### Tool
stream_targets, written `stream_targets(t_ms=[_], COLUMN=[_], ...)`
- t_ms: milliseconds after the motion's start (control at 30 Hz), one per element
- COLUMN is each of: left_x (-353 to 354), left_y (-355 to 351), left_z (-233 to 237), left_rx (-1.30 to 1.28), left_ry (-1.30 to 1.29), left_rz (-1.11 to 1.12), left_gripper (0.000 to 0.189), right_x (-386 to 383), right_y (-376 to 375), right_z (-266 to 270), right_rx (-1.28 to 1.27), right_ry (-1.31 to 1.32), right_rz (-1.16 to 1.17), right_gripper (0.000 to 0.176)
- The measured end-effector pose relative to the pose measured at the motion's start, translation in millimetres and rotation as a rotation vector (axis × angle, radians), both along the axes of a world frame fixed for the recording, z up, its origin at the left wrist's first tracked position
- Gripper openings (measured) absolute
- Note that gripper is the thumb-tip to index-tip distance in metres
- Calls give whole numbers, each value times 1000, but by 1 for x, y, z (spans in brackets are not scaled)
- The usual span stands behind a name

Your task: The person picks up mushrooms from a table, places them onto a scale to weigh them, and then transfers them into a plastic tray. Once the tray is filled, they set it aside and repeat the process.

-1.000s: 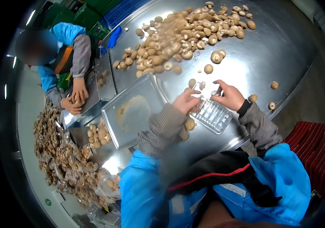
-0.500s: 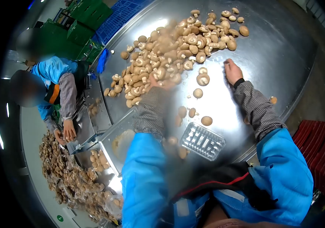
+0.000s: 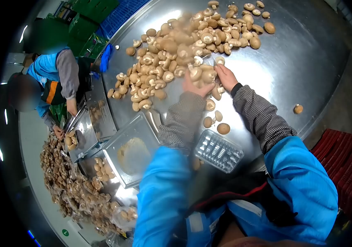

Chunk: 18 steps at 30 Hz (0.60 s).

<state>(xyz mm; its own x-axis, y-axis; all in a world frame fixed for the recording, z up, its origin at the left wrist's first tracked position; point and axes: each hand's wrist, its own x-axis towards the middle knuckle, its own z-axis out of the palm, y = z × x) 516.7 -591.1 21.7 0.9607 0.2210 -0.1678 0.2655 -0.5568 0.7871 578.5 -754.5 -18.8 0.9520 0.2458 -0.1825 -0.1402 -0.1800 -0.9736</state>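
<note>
Brown mushrooms (image 3: 202,75) are bunched in my left hand (image 3: 198,86), its fingers curled round them at the near edge of a big mushroom pile (image 3: 163,53). Close beside it, my right hand (image 3: 226,79) pinches the edge of a clear plastic tray (image 3: 212,61), mostly hidden by mushrooms and glare. Below my hands, a few loose mushrooms (image 3: 223,128) lie on the metal table (image 3: 291,61). Another clear plastic tray (image 3: 219,151) rests near the table's front edge, in front of my body.
Left of my forearm stands a shallow metal scale pan (image 3: 132,154). Bagged mushrooms (image 3: 73,185) are heaped at the lower left. A co-worker in a blue sleeve (image 3: 46,68) works at the left. A lone mushroom (image 3: 298,108) lies right; red crates (image 3: 344,164) stand beyond the edge.
My left hand has come out of the pile to the right with mushrooms in it. My right hand has moved left to meet it. The co-worker's hands have moved apart.
</note>
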Motion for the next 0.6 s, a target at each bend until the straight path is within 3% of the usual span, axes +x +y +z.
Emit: stream_targets(t_ms=[67,167,200,300,333,400,500,533,600], left_x=[-10,-31,-40,-59,-63,-70,-94,-100,-103], left_y=[-17,-41,-46,-41,-37,-16,-52,-49,-29], left_z=[18,52,44,34,28,33,157,156,112], left_rx=[-61,118,190,-79,-149,-287,-985,-1064,-971], left_ry=[36,18,-33,-78,-197,-51,252,237,66], left_rz=[94,5,1,-41,-111,-135,272,264,169], left_gripper=[126,122,120,120,104,78,52,55,57], right_x=[-11,-49,-57,-82,-86,-98,-114,-119,-131], right_y=[-4,-6,-7,-15,-17,-19,-18,-15,-3], right_z=[-21,6,5,47,41,36,44,49,51], right_rx=[246,389,370,365,351,399,440,424,352], right_ry=[55,196,143,351,246,192,138,137,59], right_rz=[-50,-214,-257,-346,-337,-343,-351,-343,-313], right_gripper=[38,39,38,38,37,37,36,35,34])
